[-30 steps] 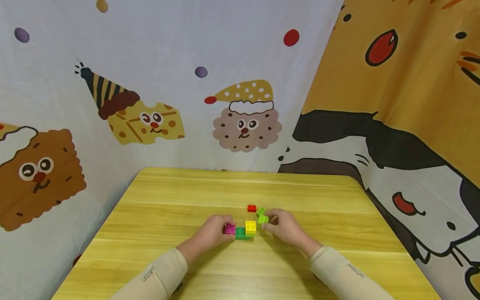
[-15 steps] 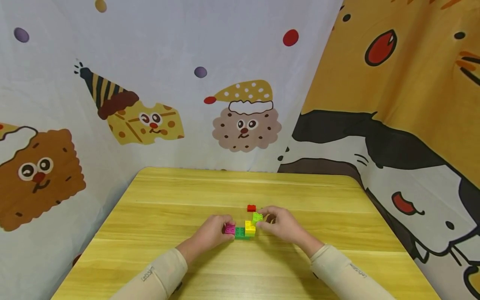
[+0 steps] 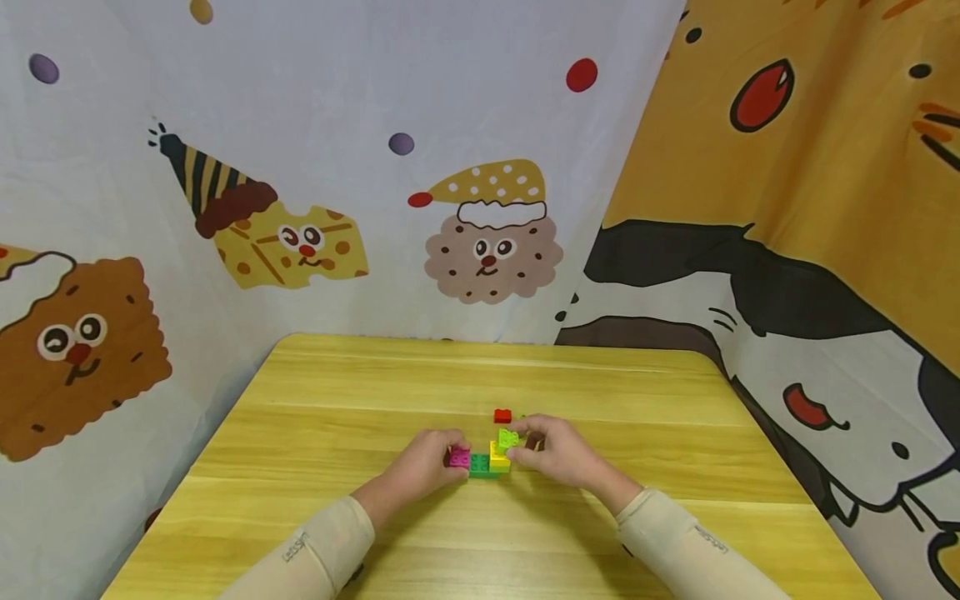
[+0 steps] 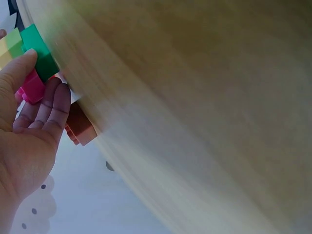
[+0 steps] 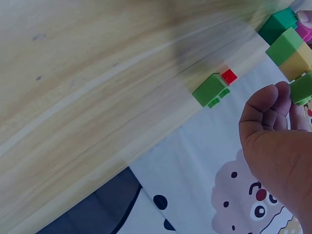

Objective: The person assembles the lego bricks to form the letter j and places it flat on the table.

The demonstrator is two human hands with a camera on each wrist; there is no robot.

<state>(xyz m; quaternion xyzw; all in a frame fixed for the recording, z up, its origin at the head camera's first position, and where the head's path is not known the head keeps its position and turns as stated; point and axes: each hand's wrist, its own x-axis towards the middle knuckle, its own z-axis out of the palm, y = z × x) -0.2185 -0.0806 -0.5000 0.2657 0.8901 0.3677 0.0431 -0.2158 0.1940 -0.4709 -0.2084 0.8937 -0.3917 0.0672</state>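
My left hand [image 3: 426, 463] pinches the magenta brick [image 3: 460, 458], which sits at the left end of a small joined build. A dark green brick [image 3: 479, 465] adjoins it, with a yellow brick [image 3: 498, 460] raised at the right end. In the right wrist view, a lighter green brick [image 5: 285, 46] shows directly under the yellow one. Thumb and fingertips of my right hand [image 3: 558, 450] hold a lime green brick [image 3: 507, 440] at the yellow brick's top, overlapping it in the head view.
Behind the build lies a red brick [image 3: 502, 416] on the wooden table [image 3: 360, 392]. A second lime brick [image 5: 210, 90] lies near it, mostly hidden behind my right hand in the head view. A cartoon-printed cloth [image 3: 337, 100] hangs beyond the table's far edge.
My right hand has carried the lime brick leftward, from beside the second lime brick to the top of the yellow one. My left hand and the build have hardly moved.
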